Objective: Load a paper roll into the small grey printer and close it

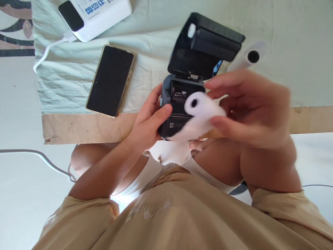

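The right hand (249, 107) pinched a white paper roll (201, 109), its core facing the camera, just above and in front of the open bay of a small printer (179, 93), which the left hand (149, 119) gripped by its left side at the table (85, 126) edge

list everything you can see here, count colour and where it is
printer: 1, dark grey, lid open, table edge, centre
paper roll: 1, white, over the printer's bay
second roll: 1, white, right of the lid
phone: 1, black with gold rim, left of printer
white box: 1, cable plugged in, top left
cloth: 1, pale green, covers the table
left hand: grip on printer's left side
right hand: grip on paper roll
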